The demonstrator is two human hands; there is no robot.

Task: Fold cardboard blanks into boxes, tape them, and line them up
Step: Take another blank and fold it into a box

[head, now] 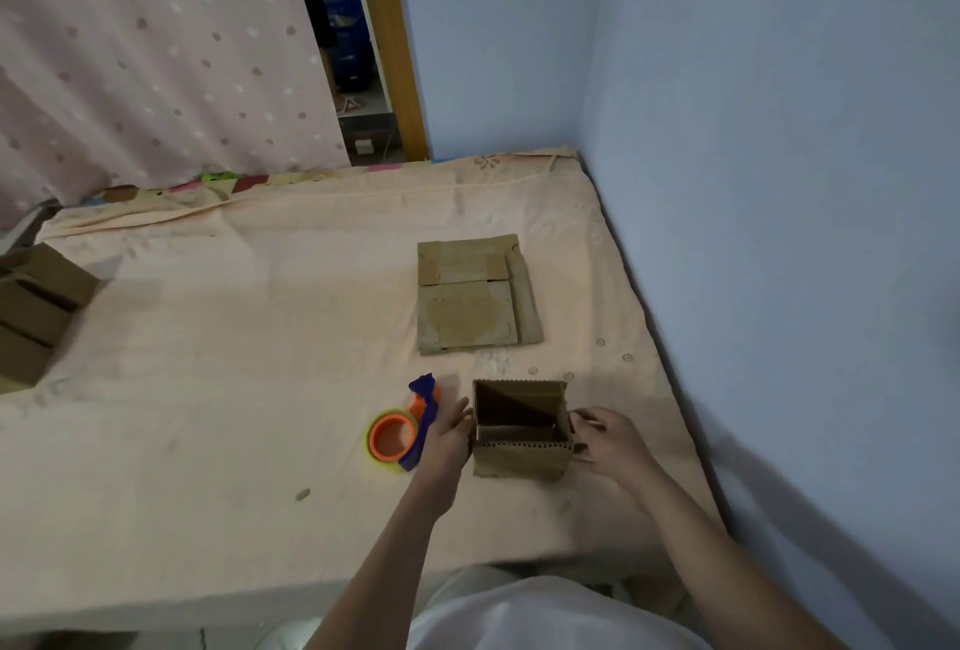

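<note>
A small cardboard box (519,459) stands open-topped on the peach sheet near the bed's right side. My left hand (451,433) presses flat against its left wall with straight fingers. My right hand (608,439) grips the box's right wall, fingers curled over the edge. A stack of flat cardboard blanks (475,296) lies on the sheet beyond the box. A blue and orange tape dispenser (402,428) lies just left of my left hand.
Several folded cardboard boxes (36,306) sit at the bed's far left edge. The blue wall (779,181) runs close along the right of the bed (234,363). A dotted curtain (156,51) hangs behind. My knees are at the bottom.
</note>
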